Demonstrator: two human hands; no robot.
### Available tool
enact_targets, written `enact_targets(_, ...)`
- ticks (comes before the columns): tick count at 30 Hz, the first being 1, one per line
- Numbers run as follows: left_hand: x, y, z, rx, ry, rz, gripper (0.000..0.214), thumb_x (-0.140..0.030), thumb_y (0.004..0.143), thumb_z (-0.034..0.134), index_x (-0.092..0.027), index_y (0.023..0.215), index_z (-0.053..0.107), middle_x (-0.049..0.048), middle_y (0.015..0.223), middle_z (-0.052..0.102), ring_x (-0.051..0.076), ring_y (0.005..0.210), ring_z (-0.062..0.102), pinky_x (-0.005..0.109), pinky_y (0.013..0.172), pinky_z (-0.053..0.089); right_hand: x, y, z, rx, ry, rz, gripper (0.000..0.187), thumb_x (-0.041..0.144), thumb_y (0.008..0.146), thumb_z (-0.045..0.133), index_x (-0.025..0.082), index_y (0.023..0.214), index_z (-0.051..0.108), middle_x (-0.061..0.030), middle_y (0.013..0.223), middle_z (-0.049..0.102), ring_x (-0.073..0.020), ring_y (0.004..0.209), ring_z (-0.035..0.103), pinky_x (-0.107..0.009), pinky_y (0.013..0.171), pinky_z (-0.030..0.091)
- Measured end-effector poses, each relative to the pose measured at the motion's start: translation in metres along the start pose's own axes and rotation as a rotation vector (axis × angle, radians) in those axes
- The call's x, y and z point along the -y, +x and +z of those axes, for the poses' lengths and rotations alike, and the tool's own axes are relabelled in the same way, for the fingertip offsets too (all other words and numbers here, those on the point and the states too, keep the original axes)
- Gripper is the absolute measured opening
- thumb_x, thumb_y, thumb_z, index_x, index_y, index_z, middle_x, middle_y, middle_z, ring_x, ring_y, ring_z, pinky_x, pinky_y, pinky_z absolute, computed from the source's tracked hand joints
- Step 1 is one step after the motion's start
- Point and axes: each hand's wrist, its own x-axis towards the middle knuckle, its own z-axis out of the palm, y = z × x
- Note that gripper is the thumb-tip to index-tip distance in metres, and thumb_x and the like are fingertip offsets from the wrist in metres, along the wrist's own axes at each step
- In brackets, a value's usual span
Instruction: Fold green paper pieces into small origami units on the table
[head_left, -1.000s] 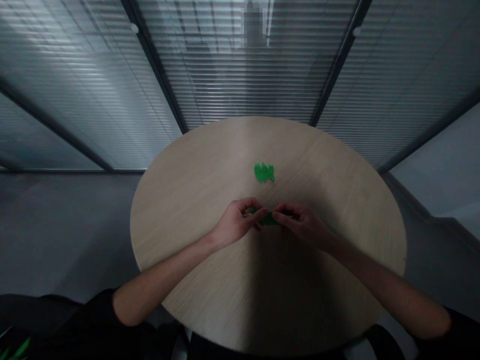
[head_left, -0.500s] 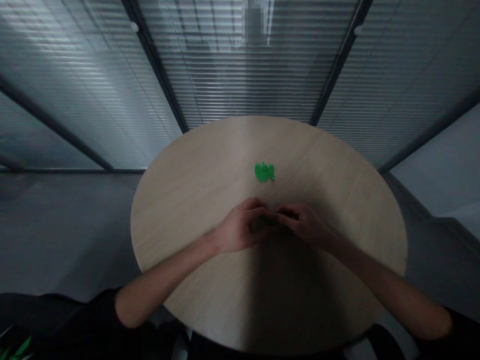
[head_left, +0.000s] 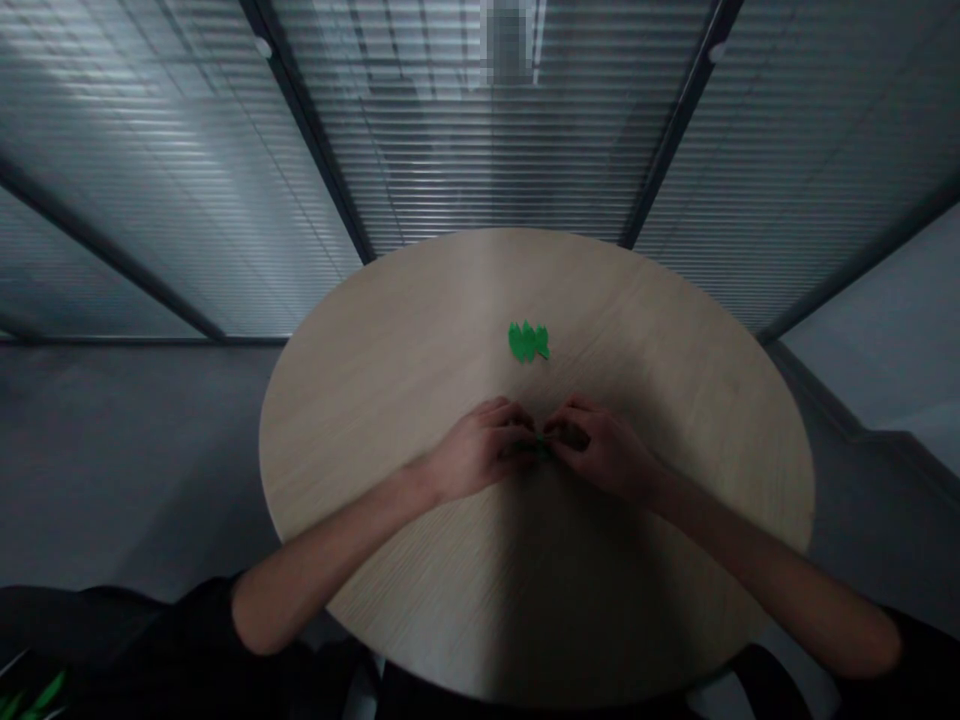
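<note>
The round bench had a pale, fine-grained wood top. The left hand curled nearly closed, its fingertips pinching a small green piece that the fingers mostly hid. The right hand curled in and pinched it from the other side. At twelve o'clock from the hands, well apart, lay a flat, jagged green leaf-shaped cutout.
</note>
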Motion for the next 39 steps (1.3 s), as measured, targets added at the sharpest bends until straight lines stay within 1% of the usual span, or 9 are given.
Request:
enact_targets(4, -0.002, -0.001, 0.000, -0.006, 0.012, 0.033, 0.025, -0.028, 0.101, 0.053, -0.016, 0.102, 0.075, 0.0129, 0.100, 0.068, 0.025, 0.096, 0.059, 0.039, 0.087, 0.050, -0.002, -0.001, 0.000, 0.034, -0.070, -0.071, 0.014, 0.017, 0.093, 0.060, 0.020, 0.093, 0.074, -0.0054, 0.094, 0.067, -0.0188, 0.083, 0.066, -0.032, 0.079, 0.049)
enact_targets(8, -0.004, -0.002, -0.001, 0.011, 0.021, 0.032, 0.028, -0.027, 0.103, 0.050, -0.016, 0.102, 0.075, 0.0123, 0.099, 0.067, 0.024, 0.093, 0.058, 0.037, 0.084, 0.051, -0.004, -0.004, -0.004, 0.098, -0.140, -0.144, 0.019, 0.017, 0.095, 0.057, 0.020, 0.100, 0.075, -0.0067, 0.101, 0.070, -0.0208, 0.092, 0.068, -0.033, 0.084, 0.051)
enact_targets(12, -0.006, -0.003, -0.001, 0.011, 0.028, 0.019, 0.028, -0.026, 0.103, 0.049, -0.015, 0.102, 0.075, 0.0119, 0.096, 0.065, 0.024, 0.091, 0.058, 0.037, 0.081, 0.052, -0.002, -0.007, -0.011, 0.141, -0.188, -0.202, 0.021, 0.022, 0.094, 0.062, 0.021, 0.109, 0.075, -0.0070, 0.107, 0.069, -0.0216, 0.094, 0.068, -0.033, 0.083, 0.052)
enact_targets(13, -0.006, -0.004, -0.001, 0.017, 0.025, 0.017, 0.028, -0.025, 0.103, 0.049, -0.015, 0.102, 0.074, 0.0117, 0.096, 0.065, 0.024, 0.091, 0.058, 0.037, 0.081, 0.052, -0.001, -0.007, -0.012, 0.144, -0.195, -0.195, 0.021, 0.025, 0.093, 0.065, 0.021, 0.110, 0.075, -0.0069, 0.108, 0.069, -0.0221, 0.094, 0.068, -0.034, 0.083, 0.052)
enact_targets(16, -0.007, -0.005, -0.001, 0.038, 0.013, 0.015, 0.027, -0.024, 0.103, 0.048, -0.014, 0.105, 0.073, 0.0118, 0.096, 0.065, 0.024, 0.091, 0.058, 0.037, 0.083, 0.052, 0.000, -0.007, -0.012, 0.153, -0.197, -0.190, 0.020, 0.026, 0.092, 0.068, 0.021, 0.109, 0.076, -0.0066, 0.106, 0.069, -0.0220, 0.095, 0.068, -0.034, 0.084, 0.053)
enact_targets(19, -0.007, -0.004, -0.002, 0.042, 0.003, 0.015, 0.027, -0.023, 0.103, 0.048, -0.013, 0.110, 0.072, 0.0122, 0.098, 0.064, 0.024, 0.093, 0.059, 0.037, 0.084, 0.053, 0.000, -0.006, -0.011, 0.145, -0.201, -0.183, 0.019, 0.024, 0.094, 0.066, 0.022, 0.109, 0.077, -0.0065, 0.108, 0.069, -0.0216, 0.096, 0.069, -0.034, 0.085, 0.053)
enact_targets(24, -0.007, -0.004, -0.003, 0.055, -0.001, 0.004, 0.024, -0.022, 0.102, 0.051, -0.011, 0.109, 0.071, 0.0125, 0.098, 0.064, 0.024, 0.093, 0.059, 0.036, 0.084, 0.053, 0.000, -0.007, -0.009, 0.122, -0.201, -0.167, 0.017, 0.024, 0.094, 0.067, 0.023, 0.107, 0.077, -0.0059, 0.107, 0.070, -0.0213, 0.097, 0.069, -0.034, 0.086, 0.054)
enact_targets(34, -0.004, -0.003, 0.000, 0.034, -0.038, -0.061, 0.021, -0.021, 0.101, 0.052, -0.014, 0.107, 0.072, 0.0105, 0.098, 0.064, 0.023, 0.093, 0.061, 0.035, 0.083, 0.053, -0.001, -0.006, -0.011, 0.121, -0.193, -0.182, 0.018, 0.022, 0.096, 0.063, 0.022, 0.107, 0.076, -0.0065, 0.108, 0.071, -0.0222, 0.100, 0.067, -0.036, 0.090, 0.053)
enact_targets(39, -0.005, -0.002, -0.002, 0.054, -0.022, -0.037, 0.023, -0.020, 0.101, 0.050, -0.013, 0.110, 0.070, 0.0118, 0.099, 0.064, 0.024, 0.094, 0.060, 0.037, 0.084, 0.053, 0.004, -0.005, -0.012, 0.138, -0.224, -0.168, 0.014, 0.020, 0.096, 0.063, 0.020, 0.105, 0.072, -0.0057, 0.106, 0.070, -0.0219, 0.098, 0.066, -0.035, 0.088, 0.052)
